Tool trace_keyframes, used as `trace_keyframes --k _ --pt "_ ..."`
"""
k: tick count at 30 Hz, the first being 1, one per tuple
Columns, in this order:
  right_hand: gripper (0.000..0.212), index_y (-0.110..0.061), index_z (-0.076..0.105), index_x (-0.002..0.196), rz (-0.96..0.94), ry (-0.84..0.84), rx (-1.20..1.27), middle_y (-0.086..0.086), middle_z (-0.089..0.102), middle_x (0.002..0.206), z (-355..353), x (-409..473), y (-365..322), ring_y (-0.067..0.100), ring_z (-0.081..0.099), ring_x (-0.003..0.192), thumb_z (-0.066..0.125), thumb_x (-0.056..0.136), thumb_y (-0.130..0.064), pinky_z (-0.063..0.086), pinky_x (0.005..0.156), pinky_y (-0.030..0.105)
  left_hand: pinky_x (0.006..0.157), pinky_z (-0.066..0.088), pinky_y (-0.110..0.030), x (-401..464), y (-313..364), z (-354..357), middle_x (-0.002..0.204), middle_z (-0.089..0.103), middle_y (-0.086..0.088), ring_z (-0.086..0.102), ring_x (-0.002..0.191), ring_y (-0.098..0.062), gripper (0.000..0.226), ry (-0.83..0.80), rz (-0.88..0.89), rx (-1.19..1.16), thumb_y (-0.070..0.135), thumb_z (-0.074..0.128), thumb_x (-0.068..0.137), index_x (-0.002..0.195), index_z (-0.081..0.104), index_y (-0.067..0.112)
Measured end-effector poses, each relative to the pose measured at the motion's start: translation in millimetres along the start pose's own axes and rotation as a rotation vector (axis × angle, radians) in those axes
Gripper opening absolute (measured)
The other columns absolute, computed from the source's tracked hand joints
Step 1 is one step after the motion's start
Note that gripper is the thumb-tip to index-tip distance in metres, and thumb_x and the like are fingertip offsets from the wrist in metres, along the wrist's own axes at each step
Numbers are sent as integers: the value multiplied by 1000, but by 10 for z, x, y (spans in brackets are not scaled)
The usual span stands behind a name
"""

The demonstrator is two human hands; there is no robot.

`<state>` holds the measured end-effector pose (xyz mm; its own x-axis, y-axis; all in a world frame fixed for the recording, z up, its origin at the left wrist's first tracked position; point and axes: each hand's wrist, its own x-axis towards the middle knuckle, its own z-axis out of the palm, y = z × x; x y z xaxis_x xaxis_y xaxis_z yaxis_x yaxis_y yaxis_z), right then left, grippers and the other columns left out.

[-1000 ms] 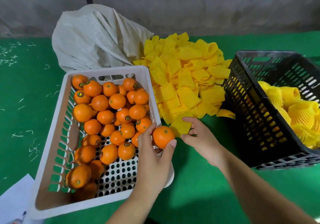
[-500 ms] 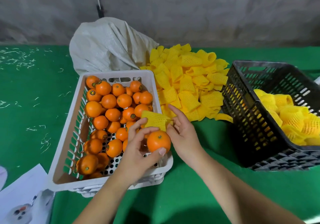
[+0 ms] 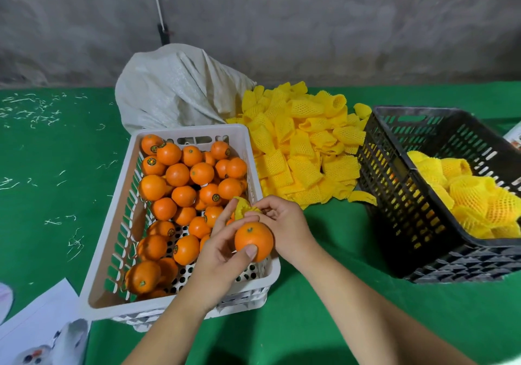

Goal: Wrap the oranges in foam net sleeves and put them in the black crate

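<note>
My left hand (image 3: 218, 257) grips a bare orange (image 3: 253, 240) over the near right corner of the white crate (image 3: 112, 252). My right hand (image 3: 282, 223) pinches a yellow foam net sleeve (image 3: 243, 206), bunched up just above the orange, and my left fingers touch it too. The white crate holds several loose oranges (image 3: 183, 184). To the right stands the black crate (image 3: 400, 195) with several wrapped oranges (image 3: 468, 192) inside. A heap of foam sleeves (image 3: 301, 150) lies between the two crates.
A grey woven sack (image 3: 174, 88) slumps behind the white crate against the concrete wall. White paper sheets (image 3: 36, 328) lie at the near left on the green table cover (image 3: 56, 195). A thin rod (image 3: 160, 12) leans at the wall.
My right hand brought a sleeve from the heap to the orange and bunched it up. My left hand kept holding the orange. The camera drew back, so more of the wall shows.
</note>
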<state>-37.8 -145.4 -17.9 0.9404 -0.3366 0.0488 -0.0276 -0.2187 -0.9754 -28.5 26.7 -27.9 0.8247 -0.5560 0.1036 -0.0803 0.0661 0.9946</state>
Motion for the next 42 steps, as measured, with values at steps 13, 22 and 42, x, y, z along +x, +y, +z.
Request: trace_keyframes --k 13,22,42 --pt "19 -14 71 117 -427 -162 -623 -3 64 112 -60 -180 -171 15 59 99 67 99 -20 53 79 35 75 59 -30 167 -168 6 112 71 -8 71 92 -22 36 352 -180 -195 34 81 82 111 61 44" --pt "29 -17 58 120 -479 -154 -607 -7 54 105 116 -423 -177 13 51 94 68 93 -20 51 79 39 88 61 -42 232 -197 -29 113 77 -7 75 106 -27 28 389 -305 -298 19 74 97 121 70 33" --pt "81 -39 40 148 25 72 -198 -16 27 122 94 -166 18 3 44 116 84 80 -33 39 85 0 75 53 -23 91 -149 131 114 73 20 67 91 -4 45 217 28 342 9 42 111 150 56 29"
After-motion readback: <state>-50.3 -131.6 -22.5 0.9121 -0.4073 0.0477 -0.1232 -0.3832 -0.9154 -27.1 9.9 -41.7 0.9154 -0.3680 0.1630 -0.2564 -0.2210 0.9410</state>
